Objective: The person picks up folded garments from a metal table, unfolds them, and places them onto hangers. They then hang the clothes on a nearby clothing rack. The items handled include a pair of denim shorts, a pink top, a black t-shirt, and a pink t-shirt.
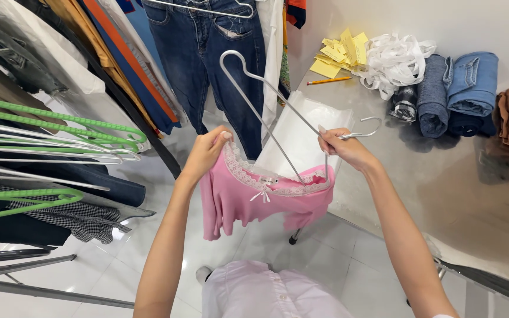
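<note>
Floor: pale glossy tiles [325, 253] under the person, who stands between a rack and a table.
Table: a grey shiny table [443, 176] on the right, set against a white wall [443, 23].
Rack: clothes on green hangers [48, 123] and wire hangers at the left; blue jeans [207, 59] hang straight ahead.
Notes: a loose heap of yellow paper slips [343, 50] at the far end of the table, an orange pencil [329, 80] just beside it.
Ribbon: a tangle of white tape [393, 59] next to the slips.
Bag: a clear plastic bag [301, 135] lies flat on the near table corner.
Folded clothes: rolled denim [460, 88] by the wall, brown and green pieces at the right edge.
Pink top: the pink top [263, 197] with white lace trim hangs in the air between both hands, in front of the table corner.
Left hand: the left hand [207, 150] pinches the top's shoulder edge, fingers closed on the cloth.
Right hand: the right hand [346, 147] is closed around a wire hanger [266, 106], one end of which goes into the neckline.
</note>
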